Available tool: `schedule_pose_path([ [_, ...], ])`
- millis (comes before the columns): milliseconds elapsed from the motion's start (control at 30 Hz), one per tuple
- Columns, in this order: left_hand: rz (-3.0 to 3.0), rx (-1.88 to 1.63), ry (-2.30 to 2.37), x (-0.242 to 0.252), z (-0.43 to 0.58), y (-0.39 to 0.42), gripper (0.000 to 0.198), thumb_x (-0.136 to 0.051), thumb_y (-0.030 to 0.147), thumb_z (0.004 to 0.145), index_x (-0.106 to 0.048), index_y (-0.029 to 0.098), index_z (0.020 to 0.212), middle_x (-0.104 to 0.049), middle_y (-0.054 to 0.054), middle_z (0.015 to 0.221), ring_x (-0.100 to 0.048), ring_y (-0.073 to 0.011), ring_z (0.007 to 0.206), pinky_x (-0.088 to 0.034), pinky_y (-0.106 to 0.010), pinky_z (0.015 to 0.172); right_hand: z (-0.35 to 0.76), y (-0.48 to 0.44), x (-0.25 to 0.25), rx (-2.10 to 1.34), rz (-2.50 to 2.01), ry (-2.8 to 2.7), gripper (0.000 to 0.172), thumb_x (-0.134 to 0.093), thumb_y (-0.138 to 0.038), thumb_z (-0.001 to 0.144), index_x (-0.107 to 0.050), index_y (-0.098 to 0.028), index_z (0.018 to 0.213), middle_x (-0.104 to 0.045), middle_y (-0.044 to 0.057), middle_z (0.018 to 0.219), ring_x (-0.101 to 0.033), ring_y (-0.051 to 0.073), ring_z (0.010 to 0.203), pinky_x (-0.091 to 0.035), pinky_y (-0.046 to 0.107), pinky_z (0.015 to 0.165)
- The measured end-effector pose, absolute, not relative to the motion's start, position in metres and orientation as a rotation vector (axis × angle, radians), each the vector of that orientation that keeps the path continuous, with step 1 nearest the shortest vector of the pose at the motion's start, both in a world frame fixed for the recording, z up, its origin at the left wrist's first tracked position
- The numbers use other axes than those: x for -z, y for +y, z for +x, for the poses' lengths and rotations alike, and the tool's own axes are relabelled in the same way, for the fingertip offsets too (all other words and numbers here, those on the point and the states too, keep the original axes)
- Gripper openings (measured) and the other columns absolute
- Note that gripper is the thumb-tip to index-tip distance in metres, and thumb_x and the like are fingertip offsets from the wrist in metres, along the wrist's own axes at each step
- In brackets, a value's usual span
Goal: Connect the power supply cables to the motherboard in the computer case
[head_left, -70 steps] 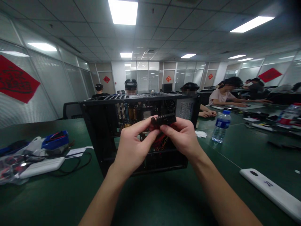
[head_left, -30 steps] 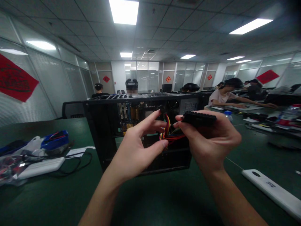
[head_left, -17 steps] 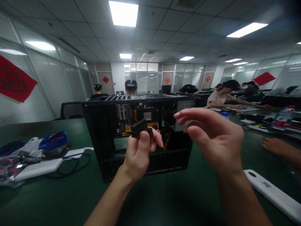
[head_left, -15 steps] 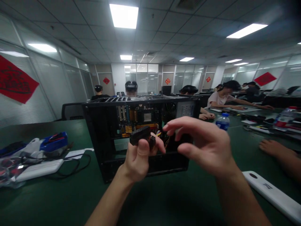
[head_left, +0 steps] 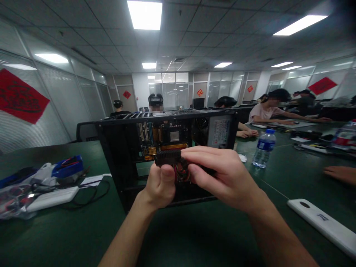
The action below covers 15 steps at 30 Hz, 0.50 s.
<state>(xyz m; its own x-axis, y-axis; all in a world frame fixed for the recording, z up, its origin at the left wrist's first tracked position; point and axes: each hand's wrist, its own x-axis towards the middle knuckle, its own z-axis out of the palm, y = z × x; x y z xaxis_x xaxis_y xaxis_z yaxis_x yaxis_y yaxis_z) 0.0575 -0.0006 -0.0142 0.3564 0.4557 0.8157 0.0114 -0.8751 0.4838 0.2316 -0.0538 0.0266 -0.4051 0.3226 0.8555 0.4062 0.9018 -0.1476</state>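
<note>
My left hand [head_left: 161, 185] is closed around a wide black power connector [head_left: 168, 157] with rows of pin holes, thumb in front. Thin coloured wires [head_left: 182, 173] run down behind the fingers. From the other side, my right hand [head_left: 217, 168] pinches the smaller black connector piece [head_left: 184, 162] at the wide connector's right end; its fingertips partly cover it. Both hands are in front of an open black computer case [head_left: 109, 159]. Inside it show a motherboard [head_left: 167, 135] with slots, and a power supply [head_left: 219, 131] with a label at the upper right.
On the left of the green table [head_left: 83, 237] lie plastic bags [head_left: 16, 200], a blue item [head_left: 68, 167], a white bar [head_left: 52, 199] and a black cable [head_left: 96, 196]. A water bottle [head_left: 264, 148] and a white device [head_left: 319, 222] are at right. Other people sit around.
My right hand has moved left and its spread fingers have closed on the small connector piece. My left hand keeps hold of the wide connector. The view has shifted slightly.
</note>
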Motion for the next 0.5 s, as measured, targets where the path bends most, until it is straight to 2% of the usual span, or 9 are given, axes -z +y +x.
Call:
schedule_pose_path([
  [100,2.273,-1.549,0.291,0.012,0.058,0.001,0.066,-0.029,0.064,0.099,-0.063,0.018,0.067,-0.057,-0.006,0.059,-0.052,-0.0156,0.053,-0.044,-0.031,0.051,0.232,-0.054,-0.027,0.106,-0.547,-2.014,0.021,-0.056,-0.015,0.096,-0.071,-0.019,0.109,-0.074,0.007,0.109,-0.072,0.017,0.096,-0.058,0.027,0.086],
  [167,2.298,-1.594,0.323,0.011,0.058,0.001,0.064,-0.028,0.061,0.1,-0.06,0.018,0.064,-0.055,-0.005,0.057,-0.052,-0.0158,0.053,-0.043,-0.032,0.052,0.232,-0.055,-0.027,0.086,-0.555,-2.043,0.021,-0.057,-0.019,0.096,-0.07,-0.019,0.113,-0.073,0.008,0.112,-0.071,0.019,0.1,-0.058,0.028,0.087],
  [333,2.455,-1.76,0.275,0.009,0.057,0.003,0.053,-0.032,0.051,0.102,-0.066,0.019,0.077,-0.06,-0.006,0.064,-0.057,-0.0186,0.061,-0.049,-0.034,0.064,0.233,-0.057,-0.026,0.084,-0.581,-2.07,0.026,-0.072,-0.028,0.09,-0.068,-0.018,0.114,-0.072,0.01,0.114,-0.07,0.021,0.102,-0.059,0.03,0.089],
  [500,2.702,-1.956,0.193,0.002,0.052,0.004,0.042,-0.035,0.043,0.103,-0.057,0.018,0.079,-0.058,-0.004,0.065,-0.054,-0.0169,0.061,-0.043,-0.032,0.06,0.232,-0.055,-0.025,0.005,-0.54,-2.012,0.02,-0.066,-0.019,0.093,-0.072,-0.019,0.112,-0.074,0.008,0.114,-0.071,0.02,0.104,-0.058,0.03,0.095],
])
